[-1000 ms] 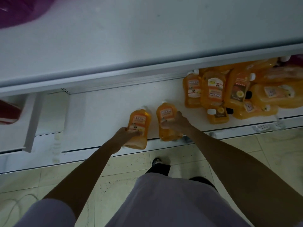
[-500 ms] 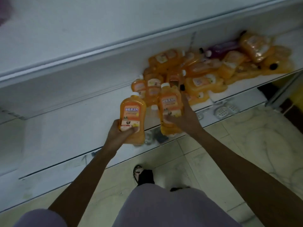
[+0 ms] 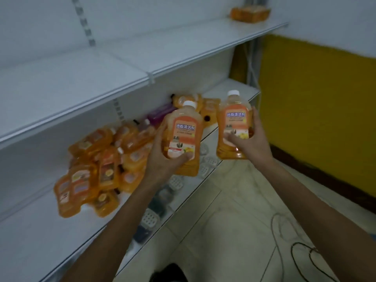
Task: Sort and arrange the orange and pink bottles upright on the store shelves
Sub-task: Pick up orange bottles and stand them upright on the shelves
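Observation:
My left hand (image 3: 162, 159) grips an orange bottle (image 3: 184, 131) with a white cap, held upright in the air above the bottom shelf's front edge. My right hand (image 3: 251, 143) grips a second orange bottle (image 3: 234, 123), also upright, a little higher and to the right. Behind them a heap of orange bottles (image 3: 97, 169) lies jumbled on the bottom shelf (image 3: 30, 231). A pink-purple bottle (image 3: 160, 112) lies at the back of the heap. Several orange bottles (image 3: 250, 14) stand at the far right end of the upper shelf (image 3: 183, 43).
The middle shelf (image 3: 61, 88) runs across above the heap. White perforated clips (image 3: 150, 217) lie along the bottom shelf's front. A yellow wall (image 3: 315, 98) closes the right side. Cables (image 3: 289, 241) lie on the tiled floor.
Both hands have lifted their orange bottles up and away from the bottom shelf, and the view has swung right and upward toward the shelf's right end.

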A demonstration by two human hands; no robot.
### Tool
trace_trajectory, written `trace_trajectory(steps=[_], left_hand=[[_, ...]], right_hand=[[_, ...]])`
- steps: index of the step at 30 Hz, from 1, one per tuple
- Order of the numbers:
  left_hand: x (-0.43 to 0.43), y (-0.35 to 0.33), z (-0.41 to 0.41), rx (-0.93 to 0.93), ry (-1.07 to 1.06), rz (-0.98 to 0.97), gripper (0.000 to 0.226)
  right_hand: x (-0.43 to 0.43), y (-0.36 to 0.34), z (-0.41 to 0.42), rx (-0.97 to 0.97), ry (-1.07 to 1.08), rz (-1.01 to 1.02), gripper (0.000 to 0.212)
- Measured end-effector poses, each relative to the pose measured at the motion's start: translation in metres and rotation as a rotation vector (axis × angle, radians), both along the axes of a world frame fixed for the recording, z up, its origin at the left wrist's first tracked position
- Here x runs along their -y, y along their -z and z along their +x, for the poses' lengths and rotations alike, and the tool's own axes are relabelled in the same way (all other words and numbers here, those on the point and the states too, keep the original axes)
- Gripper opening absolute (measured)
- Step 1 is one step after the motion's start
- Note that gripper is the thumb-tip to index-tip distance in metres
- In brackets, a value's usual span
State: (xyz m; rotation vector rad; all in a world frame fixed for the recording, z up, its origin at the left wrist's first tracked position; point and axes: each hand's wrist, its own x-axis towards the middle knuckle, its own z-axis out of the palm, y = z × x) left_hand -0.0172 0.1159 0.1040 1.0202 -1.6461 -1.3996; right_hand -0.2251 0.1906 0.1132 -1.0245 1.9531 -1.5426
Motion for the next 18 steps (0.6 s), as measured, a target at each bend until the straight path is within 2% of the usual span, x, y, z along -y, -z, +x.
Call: trace_trajectory(steps=[5, 10, 15, 18], left_hand=[[0.016, -0.031, -0.096, -0.044, 0.112, -0.113, 0.090], [0.054, -0.074, -0.189, -0.143, 0.150, -0.165, 0.084], [0.127, -0.132, -0.291, -0.235, 0.105, -0.268, 0.079], [0.173, -0.160, -0.347, -0.228, 0.047, -0.320, 0.079]], right_hand=[[0.006, -0.033, -0.089, -0.011, 0.159, -0.084, 0.098], [0.052, -0.074, -0.183, -0.114, 0.204, -0.142, 0.100], [0.118, -0.127, -0.278, -0.251, 0.188, -0.191, 0.097], [0.149, -0.155, -0.327, -0.334, 0.175, -0.129, 0.100]])
